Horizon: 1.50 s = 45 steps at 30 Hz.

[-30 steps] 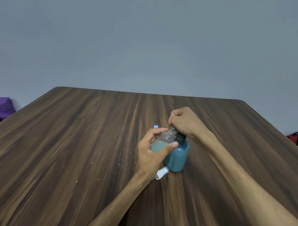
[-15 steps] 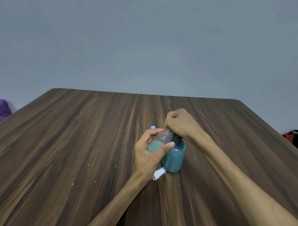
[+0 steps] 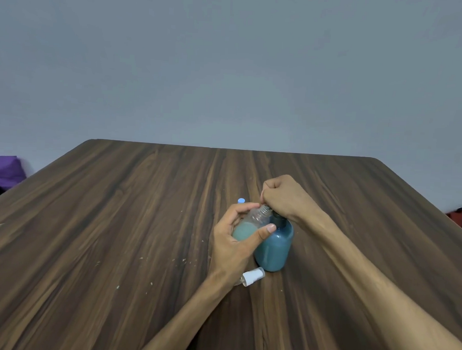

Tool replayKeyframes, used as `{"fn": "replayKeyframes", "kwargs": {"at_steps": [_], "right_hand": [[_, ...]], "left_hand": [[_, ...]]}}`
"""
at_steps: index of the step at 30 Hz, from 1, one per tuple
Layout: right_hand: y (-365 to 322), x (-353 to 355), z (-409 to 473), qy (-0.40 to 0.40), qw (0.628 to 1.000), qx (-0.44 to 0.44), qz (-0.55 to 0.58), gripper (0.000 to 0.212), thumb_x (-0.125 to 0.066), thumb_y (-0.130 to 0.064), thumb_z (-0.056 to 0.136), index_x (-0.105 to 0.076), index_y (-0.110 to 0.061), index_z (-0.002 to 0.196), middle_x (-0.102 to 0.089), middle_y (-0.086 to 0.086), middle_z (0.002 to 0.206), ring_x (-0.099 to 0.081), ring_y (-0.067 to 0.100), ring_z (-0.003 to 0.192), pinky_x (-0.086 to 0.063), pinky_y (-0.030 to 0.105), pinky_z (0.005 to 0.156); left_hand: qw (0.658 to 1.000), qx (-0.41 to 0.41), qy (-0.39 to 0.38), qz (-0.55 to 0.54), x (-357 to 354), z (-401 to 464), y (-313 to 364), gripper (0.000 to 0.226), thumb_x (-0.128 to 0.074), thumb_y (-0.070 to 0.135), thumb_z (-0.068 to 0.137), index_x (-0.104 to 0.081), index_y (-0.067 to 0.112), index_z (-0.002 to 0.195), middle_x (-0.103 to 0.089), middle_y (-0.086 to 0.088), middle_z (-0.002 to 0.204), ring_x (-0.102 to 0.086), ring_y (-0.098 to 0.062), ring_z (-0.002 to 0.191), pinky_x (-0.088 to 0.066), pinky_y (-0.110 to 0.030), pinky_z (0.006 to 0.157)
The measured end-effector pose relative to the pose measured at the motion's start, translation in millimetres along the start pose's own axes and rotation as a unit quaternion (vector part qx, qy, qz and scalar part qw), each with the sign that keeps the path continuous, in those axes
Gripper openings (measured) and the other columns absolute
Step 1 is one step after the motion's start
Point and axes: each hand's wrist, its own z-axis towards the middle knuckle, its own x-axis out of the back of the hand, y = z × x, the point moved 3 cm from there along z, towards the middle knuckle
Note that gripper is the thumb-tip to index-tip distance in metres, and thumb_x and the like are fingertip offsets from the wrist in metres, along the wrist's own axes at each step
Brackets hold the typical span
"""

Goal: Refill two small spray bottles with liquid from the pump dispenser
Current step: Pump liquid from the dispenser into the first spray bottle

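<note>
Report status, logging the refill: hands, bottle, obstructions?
Left hand holds spray bottle, part full. Right hand fisted over pump dispenser. Nothing blocking.

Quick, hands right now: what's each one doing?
Left hand: holds the small clear spray bottle, tilted.
Right hand: curled over the pump dispenser top, gripping its head.

Purple cloth [image 3: 4, 168] lies beside the wooden table [image 3: 116, 222].

Dark wooden table [image 3: 116, 236] with pump dispenser [image 3: 275, 249], white spray cap [image 3: 253, 276]
</note>
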Motion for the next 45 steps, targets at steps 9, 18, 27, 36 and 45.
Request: {"fn": "replayKeyframes", "kwargs": {"at_steps": [9,18,27,36,45], "right_hand": [[-2.1,1.3,-0.9,0.0,1.0,-0.002,-0.005,0.025,-0.043,-0.013,0.068,-0.061,0.003,0.074,-0.053,0.003,0.062,-0.044,0.018,0.063,-0.038,0.033,0.062],[-0.5,1.6,0.8,0.008,1.0,0.0,0.006,0.019,-0.047,-0.004,0.077,-0.065,0.002,0.073,-0.054,0.001,0.058,-0.045,0.016,0.06,-0.039,0.03,0.061],[0.0,4.4,2.8,0.014,1.0,0.011,0.013,0.02,-0.048,-0.006,0.076,-0.065,-0.005,0.065,-0.056,0.0,0.057,-0.048,0.016,0.062,-0.041,0.031,0.063],[3.6,-1.5,3.0,0.021,1.0,-0.009,0.0,0.022,-0.044,-0.007,0.073,-0.061,0.006,0.078,-0.052,0.005,0.061,-0.043,0.018,0.059,-0.037,0.03,0.059],[-1.9,2.6,7.5,0.029,0.999,-0.006,0.025,0.021,-0.047,-0.008,0.073,-0.063,-0.008,0.06,-0.052,-0.002,0.052,-0.043,0.017,0.057,-0.037,0.029,0.06]], "left_hand": [[1.0,-0.009,-0.004,0.005,0.4,-0.2,3.2,0.046,-0.09,0.032,0.075,-0.072,0.017,0.115,-0.078,-0.003,0.111,-0.076,-0.024,0.105,-0.059,-0.025,0.086],[1.0,-0.018,-0.003,0.017,1.4,0.4,0.0,0.041,-0.09,0.015,0.08,-0.072,0.015,0.116,-0.077,-0.004,0.113,-0.075,-0.025,0.107,-0.06,-0.027,0.089],[1.0,-0.021,0.002,0.022,0.2,-0.2,-0.9,0.045,-0.089,0.033,0.076,-0.072,0.02,0.116,-0.077,-0.005,0.114,-0.075,-0.027,0.108,-0.06,-0.032,0.091],[0.999,-0.027,-0.003,0.024,0.8,3.0,-1.2,0.043,-0.089,0.023,0.078,-0.071,0.012,0.116,-0.077,-0.004,0.111,-0.075,-0.022,0.105,-0.059,-0.026,0.088],[1.0,-0.021,-0.001,0.016,-0.5,2.7,-2.7,0.045,-0.09,0.026,0.076,-0.071,0.012,0.115,-0.077,-0.005,0.112,-0.075,-0.022,0.105,-0.058,-0.031,0.091]]}}
